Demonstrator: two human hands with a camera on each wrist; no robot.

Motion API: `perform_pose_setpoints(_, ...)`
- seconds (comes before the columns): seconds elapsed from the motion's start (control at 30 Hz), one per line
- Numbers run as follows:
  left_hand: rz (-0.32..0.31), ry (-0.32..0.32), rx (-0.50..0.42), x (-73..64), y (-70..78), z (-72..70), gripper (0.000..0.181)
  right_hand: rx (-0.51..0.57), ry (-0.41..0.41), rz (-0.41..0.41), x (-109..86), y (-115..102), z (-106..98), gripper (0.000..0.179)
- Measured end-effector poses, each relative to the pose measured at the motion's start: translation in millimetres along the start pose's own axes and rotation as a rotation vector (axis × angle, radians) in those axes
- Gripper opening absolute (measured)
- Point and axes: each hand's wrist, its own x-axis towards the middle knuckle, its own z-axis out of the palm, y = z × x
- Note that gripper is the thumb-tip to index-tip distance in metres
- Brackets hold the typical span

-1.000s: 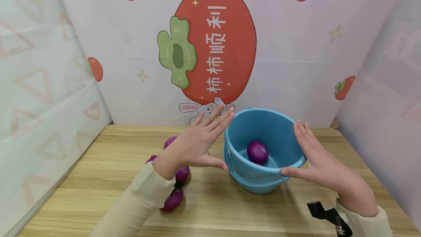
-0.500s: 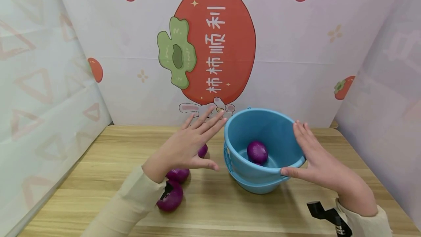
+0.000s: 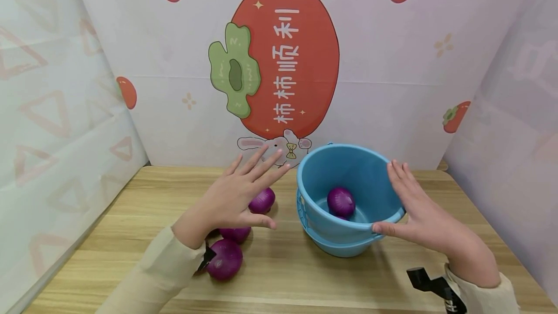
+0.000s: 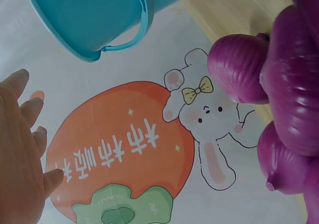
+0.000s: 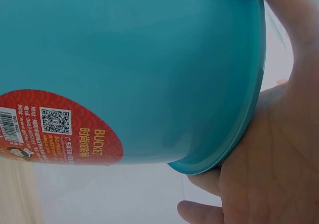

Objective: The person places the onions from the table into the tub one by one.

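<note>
My left hand hovers over the left part of the table with fingers spread and nothing in them; its edge shows in the left wrist view. Purple onions lie below and beside it: one red onion past the thumb, another onion near the wrist, others partly hidden by the hand and sleeve. A light blue bucket stands to the right, with a red onion inside and a sliver of a second beneath it. My right hand rests against the bucket's right rim, fingers straight, thumb at the front edge.
The wooden table carries everything. A printed backdrop rises behind it, with fabric walls at both sides. The bucket's handle hangs on its left side. A black wrist camera mount sits at the right cuff.
My left hand has drawn back leftward from the bucket, its fingers spreading wider and uncovering onions. My right hand and the bucket stay in place.
</note>
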Motion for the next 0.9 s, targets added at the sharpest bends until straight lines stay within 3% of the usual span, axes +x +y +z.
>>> perform_pose_setpoints(0.9, -0.013, -0.005, 0.032, -36.4, -5.4, 2.7, 0.104, 0.012, 0.001, -0.001, -1.7, -0.7, 0.2, 0.12)
